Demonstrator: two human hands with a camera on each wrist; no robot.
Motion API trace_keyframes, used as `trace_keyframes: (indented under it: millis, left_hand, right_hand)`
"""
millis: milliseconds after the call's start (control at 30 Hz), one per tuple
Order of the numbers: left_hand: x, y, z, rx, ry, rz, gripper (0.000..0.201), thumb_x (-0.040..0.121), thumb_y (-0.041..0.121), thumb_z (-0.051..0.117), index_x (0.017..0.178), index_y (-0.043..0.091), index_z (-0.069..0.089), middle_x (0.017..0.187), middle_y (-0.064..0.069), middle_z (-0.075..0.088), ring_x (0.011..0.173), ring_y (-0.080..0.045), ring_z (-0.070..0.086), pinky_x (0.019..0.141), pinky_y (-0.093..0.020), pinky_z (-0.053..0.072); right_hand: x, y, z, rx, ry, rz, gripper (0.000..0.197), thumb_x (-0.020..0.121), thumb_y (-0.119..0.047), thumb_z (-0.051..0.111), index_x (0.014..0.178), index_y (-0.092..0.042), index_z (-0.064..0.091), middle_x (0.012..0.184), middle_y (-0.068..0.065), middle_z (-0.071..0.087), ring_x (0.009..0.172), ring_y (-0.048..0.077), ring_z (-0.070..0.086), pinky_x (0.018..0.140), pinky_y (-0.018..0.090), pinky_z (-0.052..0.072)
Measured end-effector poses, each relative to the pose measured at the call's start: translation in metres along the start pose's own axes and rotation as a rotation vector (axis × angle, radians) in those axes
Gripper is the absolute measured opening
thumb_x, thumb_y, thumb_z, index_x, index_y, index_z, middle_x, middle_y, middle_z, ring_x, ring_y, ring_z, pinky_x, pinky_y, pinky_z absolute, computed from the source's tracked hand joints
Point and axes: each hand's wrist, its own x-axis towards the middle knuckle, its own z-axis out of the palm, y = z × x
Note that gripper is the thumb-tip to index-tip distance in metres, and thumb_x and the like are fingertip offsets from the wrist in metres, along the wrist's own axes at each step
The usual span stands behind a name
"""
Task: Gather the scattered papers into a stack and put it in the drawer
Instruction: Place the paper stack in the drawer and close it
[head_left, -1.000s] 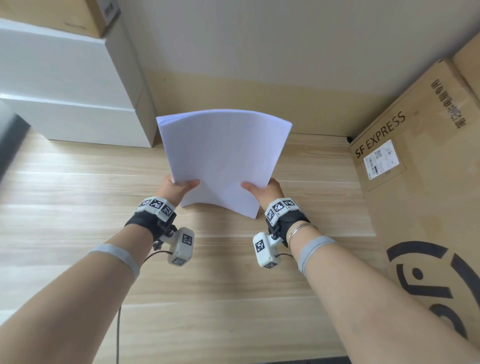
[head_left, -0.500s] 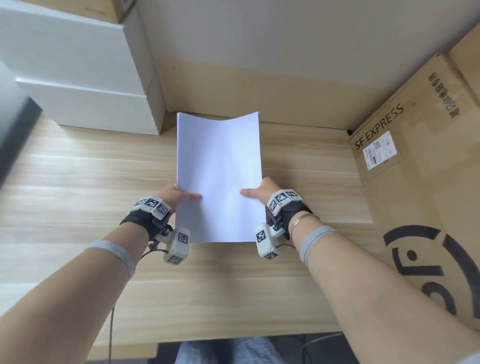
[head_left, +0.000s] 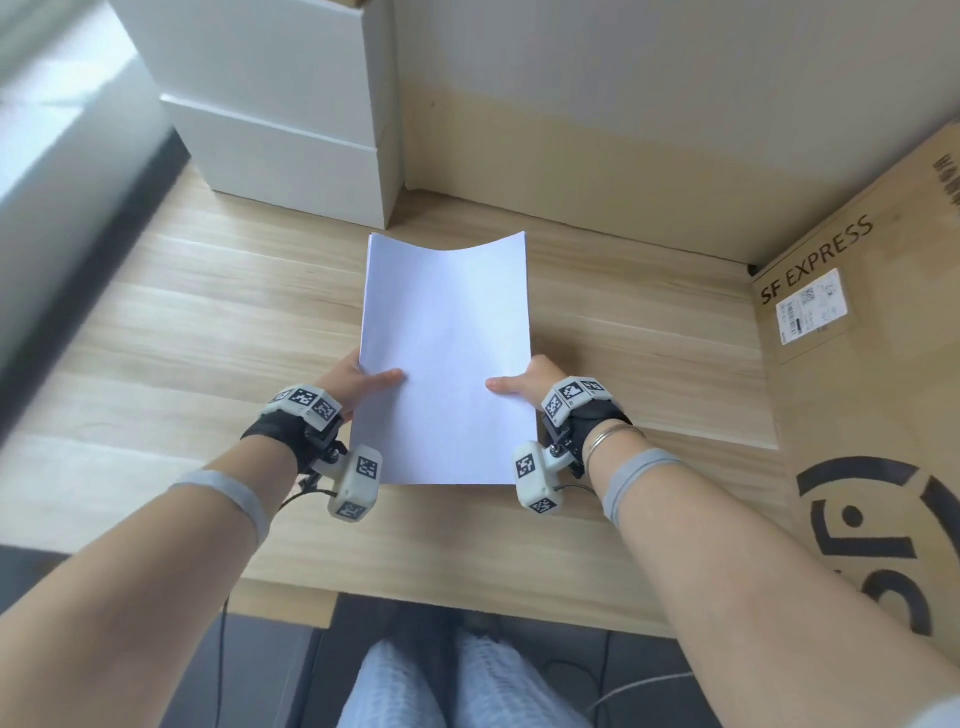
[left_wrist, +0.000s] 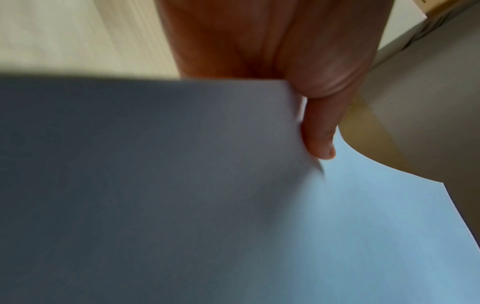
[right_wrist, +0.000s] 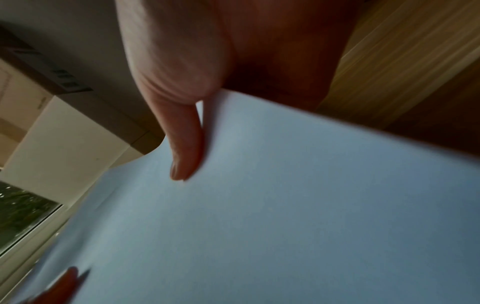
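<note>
Spanning the scene, wooden desk | cardboard box at right — white drawer unit back left | paper stack held above the desk, far edge sagging | left hand — right hand pinch its side edges, thumbs on top

Cardboard box right, drawer unit far-left.
</note>
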Motion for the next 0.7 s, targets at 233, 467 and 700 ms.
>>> trace_keyframes:
  millis: [233,467,700]
  left_hand:
    - [-0.034,-0.032,-0.008,-0.063,0.222,-0.02,0.039,0.085,0.005,0.064,0.119,0.015,0.048,0.113,-0.015,0.06,0.087,-0.03,0.062,0.079,-0.041,0.056]
    - [-0.081,-0.068,-0.02,-0.196,0.373,-0.039,0.048,0.087,0.004,0.06,0.132,0.009,0.044,0.102,-0.009,0.062,0.082,-0.024,0.06,0.09,-0.051,0.049]
    - [-0.137,-0.104,-0.046,-0.273,0.506,-0.056,0.053,0.087,0.003,0.059,0.136,0.009,0.04,0.122,-0.015,0.057,0.091,-0.027,0.06,0.082,-0.04,0.05]
  right_hand:
    - [-0.004,-0.009,0.02,0.079,-0.052,-0.156,0.067,0.09,-0.042,0.057,0.136,0.004,0.039,0.136,0.013,0.05,0.124,0.028,0.05,0.092,0.025,0.039]
    - [-0.02,-0.024,0.053,0.279,-0.092,-0.402,0.03,0.096,-0.012,0.04,0.121,-0.005,0.056,0.112,0.011,0.063,0.099,0.021,0.057,0.097,0.036,0.044]
    - [-0.038,-0.039,0.107,0.166,-0.199,-0.478,0.027,0.094,-0.017,0.044,0.113,-0.009,0.061,0.11,0.015,0.068,0.095,0.027,0.063,0.093,0.041,0.049]
